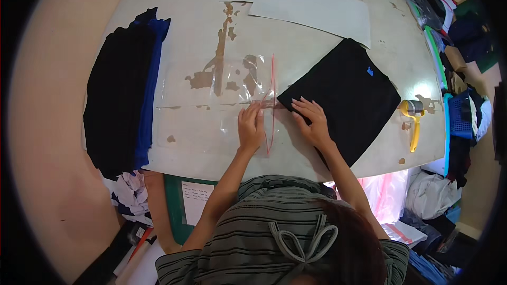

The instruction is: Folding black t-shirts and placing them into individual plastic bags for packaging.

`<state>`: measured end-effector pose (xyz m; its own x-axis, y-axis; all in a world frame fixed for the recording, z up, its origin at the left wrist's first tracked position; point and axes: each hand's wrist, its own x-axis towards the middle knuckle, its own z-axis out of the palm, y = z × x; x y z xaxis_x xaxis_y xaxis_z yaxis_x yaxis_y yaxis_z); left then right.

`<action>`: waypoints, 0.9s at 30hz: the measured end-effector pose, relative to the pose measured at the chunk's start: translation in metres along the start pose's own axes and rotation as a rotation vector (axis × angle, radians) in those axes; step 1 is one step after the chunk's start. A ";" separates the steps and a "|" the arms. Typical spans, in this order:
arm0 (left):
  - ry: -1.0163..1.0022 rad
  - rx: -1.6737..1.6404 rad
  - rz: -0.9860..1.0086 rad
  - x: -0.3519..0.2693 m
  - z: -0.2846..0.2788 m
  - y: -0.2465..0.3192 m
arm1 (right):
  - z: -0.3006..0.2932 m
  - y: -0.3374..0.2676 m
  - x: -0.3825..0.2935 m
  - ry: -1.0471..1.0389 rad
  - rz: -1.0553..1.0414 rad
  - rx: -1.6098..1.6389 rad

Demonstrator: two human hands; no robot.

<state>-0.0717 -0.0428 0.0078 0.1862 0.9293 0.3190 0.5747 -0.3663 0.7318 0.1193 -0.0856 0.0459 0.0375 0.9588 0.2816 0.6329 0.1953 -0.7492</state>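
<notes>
A clear plastic bag [198, 122] with a red edge strip lies flat on the worn white table [190, 166]. My left hand [252, 124] rests on the bag near its red-edged opening, fingers pointing away from me. To the right, my right hand [313, 122] lies palm down on the left corner of a folded black T-shirt [352, 99], its fingers slightly spread. The shirt is turned at an angle, and a small blue label [370, 71] shows at its neckline. Neither hand visibly grips anything.
Stacked black garments [119, 103] and blue garments [146, 107] lie at the table's left. A white sheet [313, 10] lies at the far side, and a yellow-handled tape dispenser [414, 122] at the right. Beyond the right edge are a blue basket [461, 114] and piled clothes.
</notes>
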 end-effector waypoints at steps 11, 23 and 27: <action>0.018 -0.017 0.005 -0.003 -0.002 -0.006 | 0.058 -0.005 0.026 -0.201 -0.230 -0.437; 0.004 -0.023 -0.019 -0.002 -0.003 -0.003 | 0.052 0.023 0.086 -0.205 -0.225 -0.357; 0.016 -0.036 -0.036 -0.002 -0.003 -0.002 | -0.022 -0.004 0.026 -0.548 -0.268 -0.040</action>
<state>-0.0757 -0.0438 0.0076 0.1530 0.9413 0.3009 0.5517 -0.3340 0.7643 0.1345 -0.0656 0.0695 -0.5241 0.8458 0.0998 0.5943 0.4471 -0.6685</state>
